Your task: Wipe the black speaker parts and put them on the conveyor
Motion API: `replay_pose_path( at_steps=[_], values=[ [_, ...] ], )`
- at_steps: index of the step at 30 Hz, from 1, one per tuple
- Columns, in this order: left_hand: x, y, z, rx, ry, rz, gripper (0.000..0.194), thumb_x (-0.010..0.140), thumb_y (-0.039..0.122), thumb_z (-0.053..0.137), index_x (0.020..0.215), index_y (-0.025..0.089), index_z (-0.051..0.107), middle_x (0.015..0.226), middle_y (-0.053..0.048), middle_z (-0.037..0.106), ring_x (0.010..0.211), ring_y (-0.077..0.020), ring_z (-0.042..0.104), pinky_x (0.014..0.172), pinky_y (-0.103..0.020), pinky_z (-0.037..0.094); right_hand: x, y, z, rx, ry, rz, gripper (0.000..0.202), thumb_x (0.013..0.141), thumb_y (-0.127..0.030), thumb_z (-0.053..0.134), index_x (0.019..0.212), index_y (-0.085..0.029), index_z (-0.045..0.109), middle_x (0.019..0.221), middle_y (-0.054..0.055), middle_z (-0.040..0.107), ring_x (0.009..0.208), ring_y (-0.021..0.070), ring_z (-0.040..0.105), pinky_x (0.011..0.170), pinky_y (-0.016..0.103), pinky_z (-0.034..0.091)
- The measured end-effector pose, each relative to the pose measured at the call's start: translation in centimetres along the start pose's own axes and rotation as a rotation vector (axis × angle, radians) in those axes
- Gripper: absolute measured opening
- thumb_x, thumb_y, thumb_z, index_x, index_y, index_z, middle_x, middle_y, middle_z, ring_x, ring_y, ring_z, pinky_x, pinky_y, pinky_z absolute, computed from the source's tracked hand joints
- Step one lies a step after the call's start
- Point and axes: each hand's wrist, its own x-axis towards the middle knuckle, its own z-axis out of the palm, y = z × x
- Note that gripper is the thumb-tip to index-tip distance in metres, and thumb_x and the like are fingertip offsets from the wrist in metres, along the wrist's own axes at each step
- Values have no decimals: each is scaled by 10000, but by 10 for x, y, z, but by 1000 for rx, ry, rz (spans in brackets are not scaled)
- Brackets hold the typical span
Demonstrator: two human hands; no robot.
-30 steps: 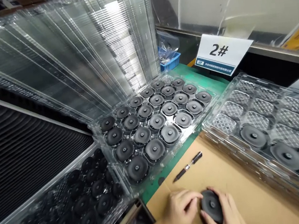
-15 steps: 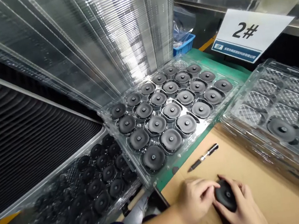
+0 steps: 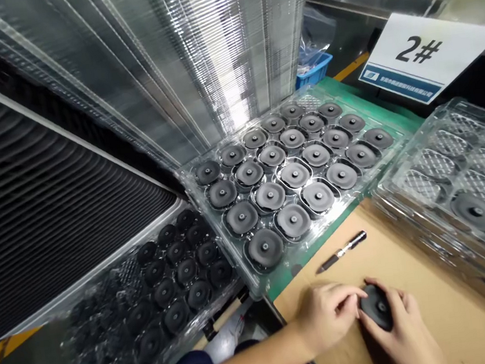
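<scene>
A black, rounded rubbery disc with a small raised hub (image 3: 377, 307) is tilted up over the tan board. My right hand (image 3: 410, 329) grips it between thumb and fingers around its right side. At the disc's left rim, my left hand (image 3: 330, 315) has thumb and index finger closed in a pinch; whatever lies between those fingertips is too small to make out. Beyond both hands lies a black pen (image 3: 341, 252). A clear tray (image 3: 254, 286) full of similar discs stands on the green surface ahead.
Stacked clear trays (image 3: 379, 190) with a few discs stand at right. Lower left, another tray holds black discs (image 3: 186, 270). Tall stacked clear trays (image 3: 159, 69) rise behind. A "2#" sign (image 3: 425, 56) and a blue bin (image 3: 315, 70) are at the back. Tan board (image 3: 453, 304) lies beneath my hands.
The whole view has shifted, so everything appears slightly farther right. My hands keep nearly the same hold at the disc, with the left fingers still at its rim.
</scene>
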Motion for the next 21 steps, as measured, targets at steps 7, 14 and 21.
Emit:
replay_pose_path(
  at_steps=[7,14,21],
  values=[
    [-3,1,-3,91,-96,7,326,917,230,345,1038,151,638,814,-70,708,766,-154,645,753,-247,486,-8,-23,2,-108,69,-2,502,822,-550,440,1254,-295,439,1049,62,497,799,234,648,708,388,515],
    [-10,54,-81,168,-632,280,308,906,265,412,1013,179,687,848,-69,729,777,-163,646,755,-227,465,0,-28,7,-82,112,-52,435,817,-432,488,1228,-294,453,1060,49,524,812,212,658,704,346,522],
    [8,98,-97,-211,-213,100,186,875,257,511,932,252,688,702,-15,692,678,-135,618,694,-250,470,1,-44,0,35,131,-65,478,780,-326,558,1247,-255,480,1067,86,528,914,261,602,800,404,476]
  ],
)
